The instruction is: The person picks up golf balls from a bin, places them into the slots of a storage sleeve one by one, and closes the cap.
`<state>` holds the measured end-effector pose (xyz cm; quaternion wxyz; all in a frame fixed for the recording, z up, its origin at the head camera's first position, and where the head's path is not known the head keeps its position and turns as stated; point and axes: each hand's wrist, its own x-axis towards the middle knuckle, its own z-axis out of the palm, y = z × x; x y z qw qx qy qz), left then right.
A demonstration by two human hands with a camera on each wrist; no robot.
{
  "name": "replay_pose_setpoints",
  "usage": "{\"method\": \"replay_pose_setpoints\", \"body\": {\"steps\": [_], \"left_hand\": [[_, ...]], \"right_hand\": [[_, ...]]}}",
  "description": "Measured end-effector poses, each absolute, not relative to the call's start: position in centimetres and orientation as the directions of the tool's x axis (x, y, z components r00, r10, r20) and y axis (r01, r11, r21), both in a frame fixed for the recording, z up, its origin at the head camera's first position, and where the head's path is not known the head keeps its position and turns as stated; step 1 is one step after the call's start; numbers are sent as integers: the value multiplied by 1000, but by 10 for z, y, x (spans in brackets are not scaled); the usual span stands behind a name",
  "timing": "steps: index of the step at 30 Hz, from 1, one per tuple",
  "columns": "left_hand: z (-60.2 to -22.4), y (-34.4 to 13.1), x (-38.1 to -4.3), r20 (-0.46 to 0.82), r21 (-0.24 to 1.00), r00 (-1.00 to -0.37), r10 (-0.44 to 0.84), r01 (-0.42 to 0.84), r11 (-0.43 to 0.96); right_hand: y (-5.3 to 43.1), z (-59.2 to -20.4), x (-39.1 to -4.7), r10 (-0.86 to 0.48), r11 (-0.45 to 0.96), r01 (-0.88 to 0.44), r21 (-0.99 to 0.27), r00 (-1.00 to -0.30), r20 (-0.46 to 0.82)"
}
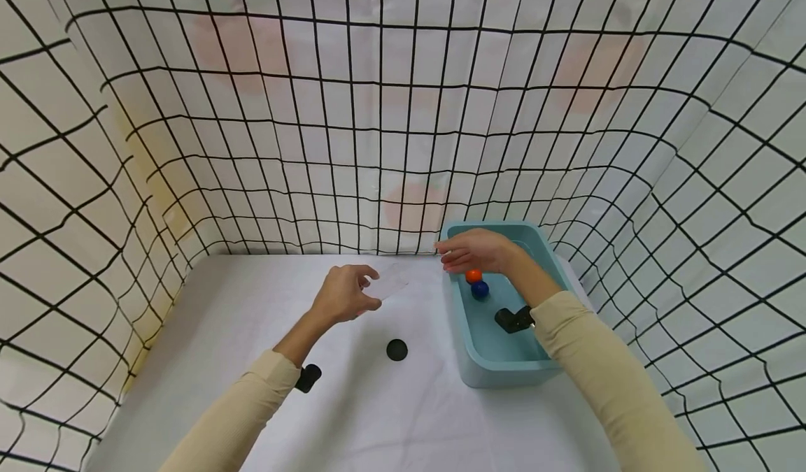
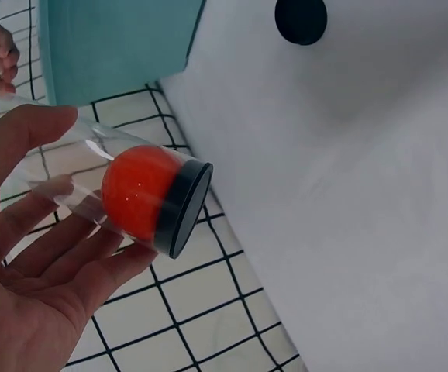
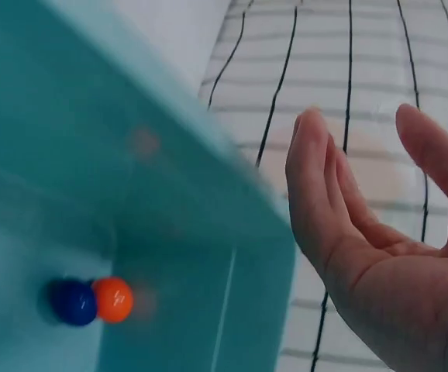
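My left hand [image 1: 343, 294] holds a clear plastic tube [image 1: 394, 280] between thumb and fingers. In the left wrist view, a red-orange ball [image 2: 137, 190] sits inside the tube against a black end cap [image 2: 184, 209]. The tube lies tilted in the hand, its other end toward the right hand. My right hand [image 1: 475, 249] is raised over the near-left rim of a teal bin [image 1: 469, 363], fingers extended and thumb apart, holding nothing. Inside the bin, an orange ball [image 3: 114, 300] and a dark blue ball [image 3: 74, 302] rest side by side.
A round black cap [image 1: 397, 349] lies on the white-covered table [image 1: 403, 423], left of the bin. Black netting [image 1: 380, 133] rises along the back and both sides, with a pale sheet behind it.
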<state>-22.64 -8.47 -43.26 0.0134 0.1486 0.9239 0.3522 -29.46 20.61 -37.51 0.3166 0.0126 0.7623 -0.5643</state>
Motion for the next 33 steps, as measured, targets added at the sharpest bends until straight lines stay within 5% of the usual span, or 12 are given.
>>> {"method": "replay_pose_setpoints", "body": {"steps": [11,33], "left_hand": [[-438,-93,-227,79,648,-957,280,263,714],[-442,-106,-223,46,652,-972,231,205,730]], "right_hand": [[266,-430,-323,-100,225,523,-822,-827,-553],[297,-499,-325,39,275,670,-690,-724,-688]]}}
